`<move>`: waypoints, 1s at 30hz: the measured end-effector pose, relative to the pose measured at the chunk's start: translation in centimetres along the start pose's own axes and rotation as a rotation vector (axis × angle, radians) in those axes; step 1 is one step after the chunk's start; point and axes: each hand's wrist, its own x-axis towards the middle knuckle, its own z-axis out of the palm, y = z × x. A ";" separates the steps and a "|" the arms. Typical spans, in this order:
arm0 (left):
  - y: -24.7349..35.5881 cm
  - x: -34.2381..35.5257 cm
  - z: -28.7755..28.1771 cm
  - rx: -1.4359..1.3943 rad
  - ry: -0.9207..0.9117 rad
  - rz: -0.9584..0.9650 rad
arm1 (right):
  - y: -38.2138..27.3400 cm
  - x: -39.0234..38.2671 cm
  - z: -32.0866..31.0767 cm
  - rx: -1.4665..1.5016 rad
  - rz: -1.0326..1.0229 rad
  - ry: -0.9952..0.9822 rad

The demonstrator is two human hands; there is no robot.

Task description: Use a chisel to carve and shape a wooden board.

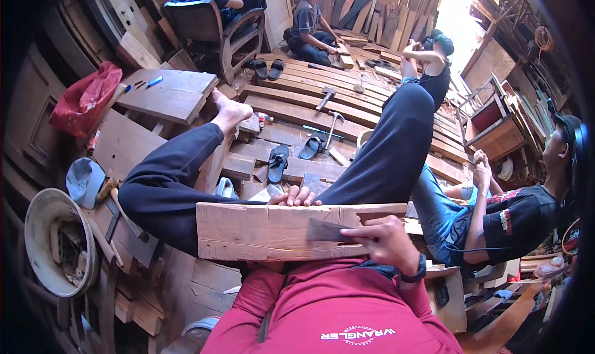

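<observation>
A pale wooden board lies crosswise over my lap, with cracks in its face and a dark broken hollow near its upper right edge. My left hand reaches from underneath, its fingers curled at the board's far edge; the palm is hidden. In my right hand is a scraper with a dark flat blade, held against the right half of the board. The fingers are closed round its near end, so its handle is mostly covered.
A white bucket with wood scraps stands at left, near a cap. Ahead lie sandals, a hammer, a mallet and planks. A person sits close at right; others sit farther back.
</observation>
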 end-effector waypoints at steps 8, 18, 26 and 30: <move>0.0 0.5 -0.8 -0.035 -0.061 -0.024 | 0.9 -0.8 -0.8 0.038 0.070 0.004; -0.1 0.3 0.7 0.004 -0.021 0.010 | 0.4 -0.6 -0.5 -0.027 0.007 0.019; -0.2 0.3 -1.3 -0.024 -0.069 -0.009 | -0.9 0.5 1.5 0.029 -0.018 0.075; -0.3 0.4 -1.2 -0.022 -0.059 -0.010 | -0.3 1.1 2.4 0.057 -0.089 0.061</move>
